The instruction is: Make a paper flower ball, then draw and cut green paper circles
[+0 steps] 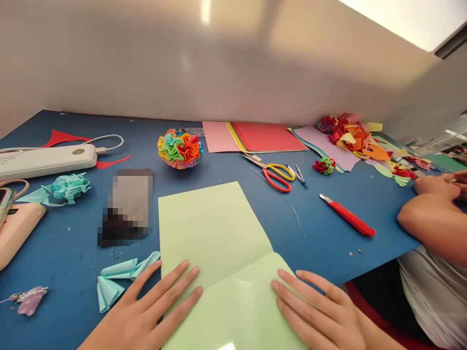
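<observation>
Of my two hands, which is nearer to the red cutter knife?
Right. Your right hand rests on the green paper, with the red cutter knife beyond it; your left hand is farther, at the paper's left side.

You have two own hands, one left hand (146, 311) and one right hand (321, 304), on one pale green sheet (207, 233). You have also one pair of scissors (267, 168), one red cutter (348, 218) and one rainbow paper ball (180, 149).
</observation>
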Available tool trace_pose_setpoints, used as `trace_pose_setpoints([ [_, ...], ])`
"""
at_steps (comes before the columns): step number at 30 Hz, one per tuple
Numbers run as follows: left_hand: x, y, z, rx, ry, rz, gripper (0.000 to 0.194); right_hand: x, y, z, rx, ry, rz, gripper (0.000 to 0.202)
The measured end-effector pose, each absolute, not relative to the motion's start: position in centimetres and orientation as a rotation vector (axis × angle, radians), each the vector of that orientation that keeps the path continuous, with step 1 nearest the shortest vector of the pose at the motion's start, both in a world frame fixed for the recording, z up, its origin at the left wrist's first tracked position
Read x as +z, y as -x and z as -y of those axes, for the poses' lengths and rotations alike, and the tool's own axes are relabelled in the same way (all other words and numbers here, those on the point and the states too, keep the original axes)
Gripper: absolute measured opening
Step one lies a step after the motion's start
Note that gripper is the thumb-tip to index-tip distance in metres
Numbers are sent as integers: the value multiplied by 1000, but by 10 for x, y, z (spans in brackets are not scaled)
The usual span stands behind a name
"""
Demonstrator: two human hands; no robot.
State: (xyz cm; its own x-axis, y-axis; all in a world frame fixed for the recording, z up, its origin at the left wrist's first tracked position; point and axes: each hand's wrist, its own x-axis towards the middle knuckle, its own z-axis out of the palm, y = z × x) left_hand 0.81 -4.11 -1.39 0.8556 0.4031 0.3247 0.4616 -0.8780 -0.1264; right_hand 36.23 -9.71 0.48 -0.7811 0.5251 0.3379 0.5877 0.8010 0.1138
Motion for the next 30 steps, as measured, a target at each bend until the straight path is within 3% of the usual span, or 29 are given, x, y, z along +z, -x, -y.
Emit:
trace_pose_setpoints([
  [3,-16,-15,45,-366,2858,811,60,-9,-370,105,-161,780,2768,32],
  [7,-21,-12,53,-431,2957,951,68,-20,-381,93,90,1017,2548,49],
  [9,-22,-9,53,-493,3014,1010,66,-20,-381,81,235,1139,2421,44],
  [13,-16,-8,46,-629,3061,1212,60,-13,-371,59,645,1191,2174,16],
  [17,-2,-17,34,-778,3072,1648,59,-8,-358,41,941,1477,1890,22],
  [20,5,-23,23,-1089,2844,1970,59,-8,-352,28,982,1641,1745,32],
  [22,6,-26,19,-1253,2663,1774,65,-9,-349,22,992,1668,1689,35],
  [25,6,-27,21,-1112,2581,1099,69,-6,-348,15,1011,1638,1662,36],
  [27,5,-26,24,-933,2572,801,56,-3,-348,12,1008,1631,1649,36],
  [30,3,-28,25,-812,2611,713,41,2,-349,2,1022,1636,1582,36],
])
